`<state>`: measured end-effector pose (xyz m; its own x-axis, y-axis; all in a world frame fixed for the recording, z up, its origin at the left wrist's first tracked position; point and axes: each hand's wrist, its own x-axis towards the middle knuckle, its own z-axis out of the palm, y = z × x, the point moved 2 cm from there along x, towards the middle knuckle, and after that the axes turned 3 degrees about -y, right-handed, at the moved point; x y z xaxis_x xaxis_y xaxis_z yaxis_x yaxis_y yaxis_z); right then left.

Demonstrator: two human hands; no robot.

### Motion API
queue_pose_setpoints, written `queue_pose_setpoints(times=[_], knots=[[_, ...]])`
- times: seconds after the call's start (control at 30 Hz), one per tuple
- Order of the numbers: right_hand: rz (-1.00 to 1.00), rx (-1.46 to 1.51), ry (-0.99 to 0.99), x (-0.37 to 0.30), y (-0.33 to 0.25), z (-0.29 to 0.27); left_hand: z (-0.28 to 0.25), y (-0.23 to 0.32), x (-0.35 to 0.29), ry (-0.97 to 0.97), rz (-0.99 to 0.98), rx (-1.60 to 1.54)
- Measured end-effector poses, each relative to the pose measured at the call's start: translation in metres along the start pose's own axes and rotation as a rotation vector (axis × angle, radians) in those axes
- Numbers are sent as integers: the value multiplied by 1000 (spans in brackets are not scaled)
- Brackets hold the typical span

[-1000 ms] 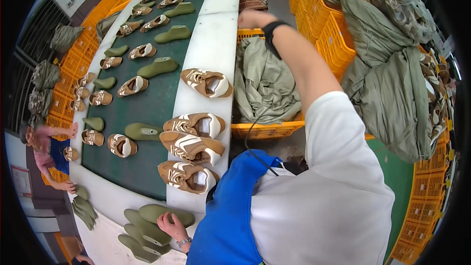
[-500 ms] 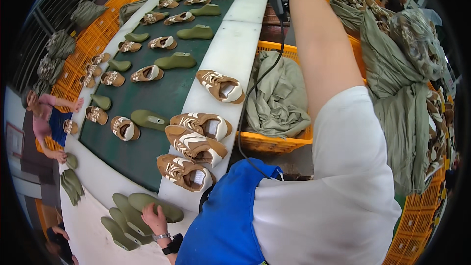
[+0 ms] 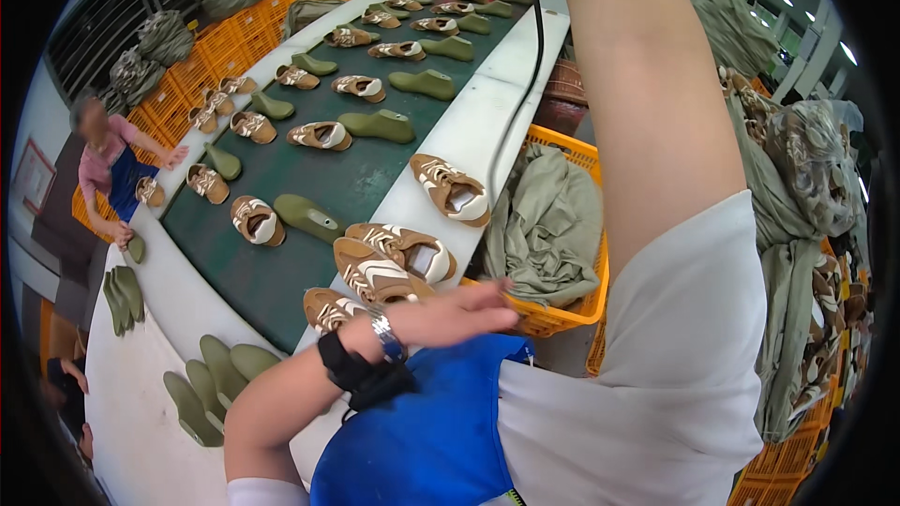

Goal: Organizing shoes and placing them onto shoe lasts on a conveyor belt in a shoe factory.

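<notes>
The left hand [image 3: 469,312] is held, fingers extended, past the white ledge [image 3: 489,108] — brown sneakers [image 3: 377,270] are laid slantwise, toes toward partly bare belt [image 3: 370,192]; the right hand's state cannot be told.

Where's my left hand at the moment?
In the head view, your left hand is below centre, with brown shoes to its upper left and a yellow crate to its right.
</notes>
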<state>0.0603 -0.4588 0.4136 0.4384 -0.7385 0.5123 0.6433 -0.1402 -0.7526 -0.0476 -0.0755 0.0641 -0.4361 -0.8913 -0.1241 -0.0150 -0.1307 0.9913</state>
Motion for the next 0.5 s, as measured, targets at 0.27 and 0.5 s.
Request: queue_pose_setpoints(times=[0.27, 0.5], knots=[[55, -224, -76, -14, 36, -18, 60, 95, -5, -438, -14, 78], [144, -326, -90, -33, 74, -44, 61, 84, -15, -171, 142, 69]])
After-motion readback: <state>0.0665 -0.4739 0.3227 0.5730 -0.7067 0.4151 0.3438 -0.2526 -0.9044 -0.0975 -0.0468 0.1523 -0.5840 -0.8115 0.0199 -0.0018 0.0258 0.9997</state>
